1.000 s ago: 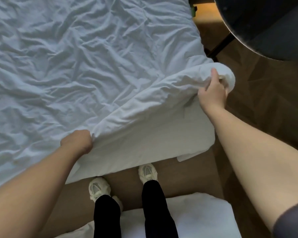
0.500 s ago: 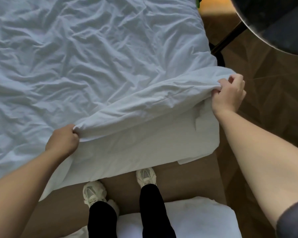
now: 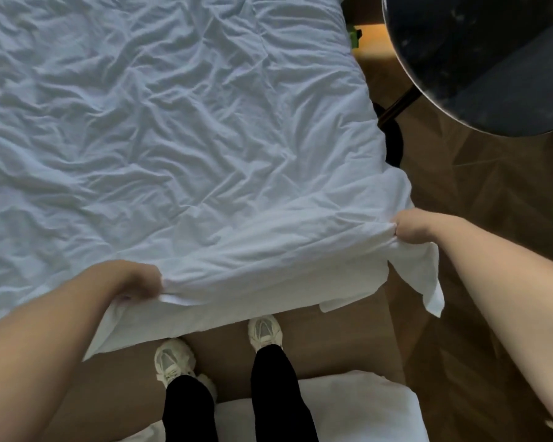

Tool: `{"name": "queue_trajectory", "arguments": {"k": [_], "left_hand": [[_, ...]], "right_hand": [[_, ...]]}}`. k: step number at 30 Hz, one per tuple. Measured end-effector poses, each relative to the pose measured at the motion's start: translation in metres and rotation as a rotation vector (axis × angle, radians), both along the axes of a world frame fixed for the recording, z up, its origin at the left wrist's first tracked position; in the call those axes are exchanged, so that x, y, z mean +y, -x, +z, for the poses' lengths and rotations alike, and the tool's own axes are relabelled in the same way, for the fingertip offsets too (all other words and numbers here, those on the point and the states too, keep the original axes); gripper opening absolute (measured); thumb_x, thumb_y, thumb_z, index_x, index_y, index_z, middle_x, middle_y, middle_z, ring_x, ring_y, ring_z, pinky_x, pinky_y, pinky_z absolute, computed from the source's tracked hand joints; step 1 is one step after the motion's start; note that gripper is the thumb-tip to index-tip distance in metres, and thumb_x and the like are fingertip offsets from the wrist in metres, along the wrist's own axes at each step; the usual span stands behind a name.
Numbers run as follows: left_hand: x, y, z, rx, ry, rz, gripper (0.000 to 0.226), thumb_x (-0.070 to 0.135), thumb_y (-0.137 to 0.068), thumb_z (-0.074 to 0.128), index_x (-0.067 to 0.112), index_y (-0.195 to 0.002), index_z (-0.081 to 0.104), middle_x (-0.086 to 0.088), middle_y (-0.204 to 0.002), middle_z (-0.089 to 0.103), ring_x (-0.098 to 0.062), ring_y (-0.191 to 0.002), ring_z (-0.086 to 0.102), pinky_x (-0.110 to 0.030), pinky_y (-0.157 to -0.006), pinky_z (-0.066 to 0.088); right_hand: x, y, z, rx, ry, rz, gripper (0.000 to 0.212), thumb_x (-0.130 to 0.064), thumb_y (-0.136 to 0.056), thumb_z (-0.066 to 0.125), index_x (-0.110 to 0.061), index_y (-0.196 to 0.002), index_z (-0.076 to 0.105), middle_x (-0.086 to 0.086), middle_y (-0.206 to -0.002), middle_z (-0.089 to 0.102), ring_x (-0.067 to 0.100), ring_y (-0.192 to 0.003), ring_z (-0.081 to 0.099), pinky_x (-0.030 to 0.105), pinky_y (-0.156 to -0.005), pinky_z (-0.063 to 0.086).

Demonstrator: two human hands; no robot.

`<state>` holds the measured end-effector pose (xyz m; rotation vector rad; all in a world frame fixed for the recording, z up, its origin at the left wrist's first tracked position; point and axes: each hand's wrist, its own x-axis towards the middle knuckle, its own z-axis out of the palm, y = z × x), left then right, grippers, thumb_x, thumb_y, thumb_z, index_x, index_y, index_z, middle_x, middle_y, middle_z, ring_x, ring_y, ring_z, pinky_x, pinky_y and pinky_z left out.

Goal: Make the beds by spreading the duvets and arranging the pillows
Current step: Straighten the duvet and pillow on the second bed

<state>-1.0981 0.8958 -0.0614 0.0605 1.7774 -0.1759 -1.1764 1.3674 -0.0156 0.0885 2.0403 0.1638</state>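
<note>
Now both hands grip the duvet (image 3: 189,138) by its near edge.
Curled fingers of the left hand (image 3: 134,282) and right hand (image 3: 412,226) pinch its hem; it lies wrinkled across the bed (image 3: 253,298). An uneven pull could drag it askew, the right corner slipping floorward. No writing is legible.
</note>
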Motion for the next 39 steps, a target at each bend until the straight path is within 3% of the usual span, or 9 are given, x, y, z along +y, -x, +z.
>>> {"name": "queue_trajectory", "arguments": {"k": [4,7,10,13,15,17,19,23,39], "left_hand": [[-0.011,0.051,0.021,0.369,0.049,0.089,0.031,0.015,-0.097,0.041,0.005,-0.119,0.06,-0.016,-0.129,0.058,-0.03,-0.117,0.056,-0.03,-0.094,0.045],[-0.028,0.097,0.037,0.726,0.165,0.061,0.029,0.018,-0.094,0.042,0.017,-0.114,0.063,-0.011,-0.122,0.054,-0.032,-0.113,0.053,-0.037,-0.094,0.043],[-0.038,0.134,0.037,0.976,0.236,0.155,0.031,0.01,-0.095,0.04,0.008,-0.115,0.063,-0.019,-0.119,0.046,-0.043,-0.105,0.055,-0.043,-0.087,0.043],[-0.051,0.172,0.021,1.179,0.209,0.45,0.029,0.007,-0.095,0.04,-0.003,-0.117,0.057,-0.029,-0.122,0.042,-0.053,-0.103,0.052,-0.051,-0.09,0.044],[-0.048,0.185,-0.005,1.11,0.076,0.613,0.039,0.008,-0.094,0.044,0.0,-0.133,0.043,-0.029,-0.143,0.027,-0.054,-0.118,0.044,-0.053,-0.102,0.036],[-0.033,0.177,-0.043,0.911,-0.092,0.651,0.068,0.016,-0.094,0.05,0.007,-0.152,0.014,-0.023,-0.158,-0.007,-0.047,-0.141,0.017,-0.049,-0.115,0.02],[-0.018,0.152,-0.079,0.798,-0.19,0.537,0.084,0.022,-0.093,0.052,0.015,-0.155,-0.005,-0.017,-0.157,-0.024,-0.039,-0.147,-0.002,-0.049,-0.117,0.016],[-0.013,0.102,-0.104,0.647,-0.213,0.322,0.077,0.028,-0.094,0.048,0.02,-0.155,0.001,-0.012,-0.16,-0.017,-0.034,-0.148,0.001,-0.05,-0.117,0.02],[-0.19,-0.042,-0.019,0.511,-0.061,0.347,0.077,0.027,-0.096,0.046,0.023,-0.155,-0.003,-0.006,-0.162,-0.011,-0.025,-0.149,-0.002,-0.046,-0.117,0.019]], "right_hand": [[-0.019,0.039,0.014,0.397,-0.197,0.027,0.026,-0.014,-0.093,0.044,-0.014,-0.112,0.062,0.009,-0.113,0.057,0.029,-0.104,0.054,0.038,-0.086,0.04],[-0.042,0.081,0.013,0.65,-0.282,0.156,0.024,-0.016,-0.09,0.054,-0.018,-0.112,0.063,0.009,-0.116,0.052,0.029,-0.108,0.053,0.036,-0.075,0.037],[-0.07,0.121,-0.001,0.762,-0.191,-0.083,0.024,-0.006,-0.092,0.047,-0.011,-0.11,0.061,0.016,-0.112,0.06,0.036,-0.103,0.059,0.035,-0.07,0.039],[-0.092,0.156,-0.031,0.856,0.044,-0.356,0.033,-0.008,-0.095,0.036,-0.013,-0.126,0.047,0.022,-0.127,0.053,0.042,-0.115,0.051,0.042,-0.084,0.041],[-0.108,0.167,-0.058,0.728,0.231,-0.407,0.059,-0.013,-0.094,0.04,-0.022,-0.149,0.021,0.021,-0.144,0.04,0.041,-0.125,0.045,0.046,-0.099,0.04],[-0.125,0.164,-0.085,0.546,0.326,-0.373,0.08,-0.024,-0.094,0.048,-0.03,-0.154,-0.004,0.015,-0.155,0.026,0.04,-0.13,0.043,0.046,-0.107,0.038],[-0.139,0.147,-0.115,0.38,0.335,-0.266,0.081,-0.029,-0.094,0.051,-0.029,-0.155,-0.003,0.012,-0.161,0.012,0.04,-0.139,0.032,0.045,-0.114,0.03],[-0.153,0.115,-0.145,0.272,0.228,-0.122,0.072,-0.034,-0.093,0.048,-0.031,-0.154,0.01,0.006,-0.162,0.002,0.04,-0.146,0.012,0.054,-0.115,0.023],[-0.395,0.004,-0.076,0.213,0.352,0.334,0.068,-0.03,-0.098,0.043,-0.028,-0.155,0.007,0.002,-0.163,-0.005,0.029,-0.15,-0.004,0.054,-0.117,0.014]]}}
